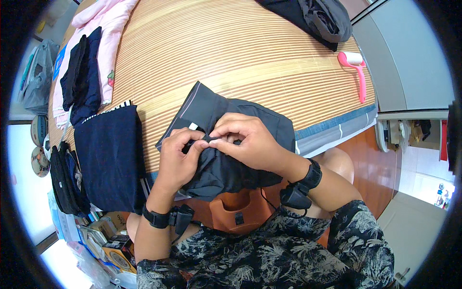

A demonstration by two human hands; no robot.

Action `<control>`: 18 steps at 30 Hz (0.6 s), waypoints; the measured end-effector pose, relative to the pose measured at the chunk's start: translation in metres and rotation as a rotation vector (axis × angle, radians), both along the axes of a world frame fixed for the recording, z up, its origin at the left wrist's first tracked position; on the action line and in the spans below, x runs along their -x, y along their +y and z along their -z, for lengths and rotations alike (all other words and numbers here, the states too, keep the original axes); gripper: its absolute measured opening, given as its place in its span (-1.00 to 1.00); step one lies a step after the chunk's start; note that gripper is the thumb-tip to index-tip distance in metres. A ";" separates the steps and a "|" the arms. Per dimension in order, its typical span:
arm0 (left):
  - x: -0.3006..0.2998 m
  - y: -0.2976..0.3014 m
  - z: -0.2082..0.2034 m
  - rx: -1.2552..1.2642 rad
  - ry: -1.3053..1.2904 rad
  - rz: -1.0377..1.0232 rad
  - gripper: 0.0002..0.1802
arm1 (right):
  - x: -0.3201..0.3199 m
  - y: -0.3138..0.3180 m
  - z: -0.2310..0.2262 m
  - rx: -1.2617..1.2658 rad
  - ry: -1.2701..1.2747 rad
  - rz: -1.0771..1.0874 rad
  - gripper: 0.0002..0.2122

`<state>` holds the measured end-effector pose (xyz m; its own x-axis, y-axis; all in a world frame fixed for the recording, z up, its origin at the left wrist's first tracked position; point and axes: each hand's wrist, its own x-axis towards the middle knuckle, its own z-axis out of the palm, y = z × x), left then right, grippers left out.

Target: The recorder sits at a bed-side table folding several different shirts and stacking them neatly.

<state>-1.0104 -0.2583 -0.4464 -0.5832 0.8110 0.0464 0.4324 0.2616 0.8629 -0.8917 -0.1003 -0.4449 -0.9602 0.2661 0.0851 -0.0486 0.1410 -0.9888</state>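
Observation:
A dark grey garment (269, 118) lies bunched at the near edge of the bed mat, partly hanging over it. Its wide waistband, with a thin pinkish line along it, points up and left, and a small white label (193, 126) shows beside it. My left hand (179, 156) pinches the fabric just below the label, thumb against fingertips. Close against it, my right hand (248, 139) pinches the same spot from the right. The fingertips of both hands nearly meet, and what lies exactly between them is too small to make out.
Folded navy cloth (110, 154) and stacked dark clothes (67, 178) lie at the left. Behind them, dark garments (84, 72) rest on a pink blanket (108, 29). A pink lint roller (358, 74) and more dark clothing (313, 21) sit far right on the striped mat (207, 53).

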 end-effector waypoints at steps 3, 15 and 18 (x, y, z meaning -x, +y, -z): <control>-0.001 0.001 -0.002 0.007 -0.024 -0.012 -0.92 | -0.001 -0.001 0.001 -0.038 0.000 0.017 -0.88; -0.005 0.001 -0.006 0.014 -0.254 -0.080 -0.86 | 0.000 -0.001 0.003 -0.121 0.052 0.070 -0.87; -0.004 0.000 -0.009 0.020 -0.278 -0.073 -0.85 | 0.001 -0.001 0.004 -0.130 0.061 0.060 -0.88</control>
